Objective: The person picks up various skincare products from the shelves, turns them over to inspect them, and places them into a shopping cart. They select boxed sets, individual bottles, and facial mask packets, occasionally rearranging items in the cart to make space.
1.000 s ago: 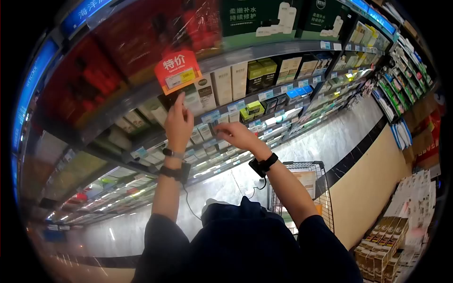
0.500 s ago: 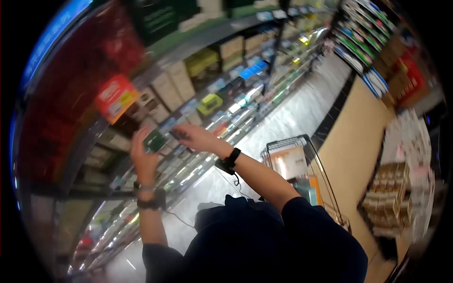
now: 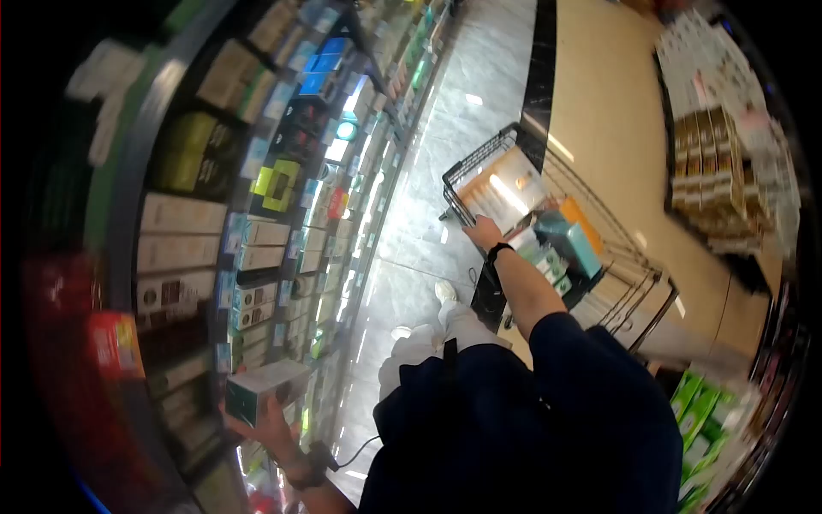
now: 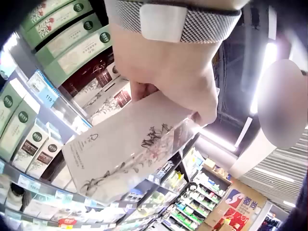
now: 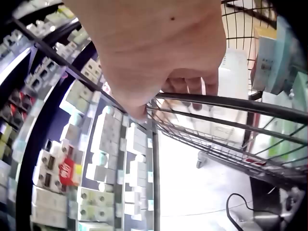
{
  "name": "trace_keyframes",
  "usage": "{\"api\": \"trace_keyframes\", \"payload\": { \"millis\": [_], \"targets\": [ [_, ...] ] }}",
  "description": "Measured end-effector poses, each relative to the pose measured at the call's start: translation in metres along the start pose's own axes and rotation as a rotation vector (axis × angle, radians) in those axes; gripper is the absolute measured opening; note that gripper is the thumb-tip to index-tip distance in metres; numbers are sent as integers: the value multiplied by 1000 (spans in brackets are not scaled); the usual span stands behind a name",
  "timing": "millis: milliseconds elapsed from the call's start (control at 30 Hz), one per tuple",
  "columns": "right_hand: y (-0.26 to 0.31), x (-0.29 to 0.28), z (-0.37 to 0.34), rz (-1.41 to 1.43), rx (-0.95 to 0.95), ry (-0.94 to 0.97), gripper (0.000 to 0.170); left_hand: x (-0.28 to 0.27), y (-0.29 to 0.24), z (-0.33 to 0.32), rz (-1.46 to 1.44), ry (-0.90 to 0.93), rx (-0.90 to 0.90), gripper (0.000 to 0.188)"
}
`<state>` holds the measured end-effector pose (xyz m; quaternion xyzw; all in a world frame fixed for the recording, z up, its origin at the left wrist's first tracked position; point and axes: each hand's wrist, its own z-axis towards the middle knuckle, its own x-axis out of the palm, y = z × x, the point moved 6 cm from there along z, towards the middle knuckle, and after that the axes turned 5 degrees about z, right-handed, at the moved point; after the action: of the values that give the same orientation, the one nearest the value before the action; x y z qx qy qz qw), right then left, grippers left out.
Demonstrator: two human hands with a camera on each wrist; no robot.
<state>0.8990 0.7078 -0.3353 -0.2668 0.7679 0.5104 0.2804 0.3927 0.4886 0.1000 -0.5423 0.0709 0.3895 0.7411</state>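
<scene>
At the bottom of the head view, nearest, is the person's dark shirt. At lower left, the left hand grips a white carton with a dark green end, thumb and fingers curled about it; the left wrist view shows a plant drawing along its side. The carton is held clear in front of the shelves.

Right of centre, the right hand has its fingers bent over the black top rail of a wire shopping cart, with their tips showing below the rail in the right wrist view. Inside the cart are a pale carton, a teal box and an orange box.

Along the left of the frame run shelves of boxed goods, with a red price sign, yellow-green boxes and, farther up, blue boxes. Stacked brown cartons stand at upper right.
</scene>
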Motion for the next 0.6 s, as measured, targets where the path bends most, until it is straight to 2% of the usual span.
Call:
{"api": "trace_keyframes", "payload": {
  "millis": [33, 100, 133, 200, 267, 333, 433, 500, 600],
  "targets": [
    [-5, 7, -8, -21, -30, 90, 57, -10, 11, -2, 57, -41, -60, 79],
    [11, -1, -21, 26, -30, -3, 58, -23, 26, 4, 60, -63, -128, 75],
    [17, -4, -20, -25, -27, -7, 52, -19, 15, 13, 66, 27, -57, 72],
    [14, 2, -22, -72, 13, 4, 47, -9, -10, 26, 132, 39, -107, 71],
    [14, 3, -19, -101, -84, -40, 42, 0, -12, 31, 173, 89, -129, 71],
    [23, -1, -23, -67, -89, -35, 42, 2, -8, 31, 76, 72, -125, 70],
    [29, 4, -36, -23, -98, -12, 42, 3, -5, 39, 247, 54, -172, 74],
    [33, 9, -38, -35, -103, 12, 35, 12, -13, 41, 258, 85, -177, 78],
    [37, 12, -46, -25, -108, 66, 33, 24, -24, 40, 237, 82, -195, 80]
  ]
}}
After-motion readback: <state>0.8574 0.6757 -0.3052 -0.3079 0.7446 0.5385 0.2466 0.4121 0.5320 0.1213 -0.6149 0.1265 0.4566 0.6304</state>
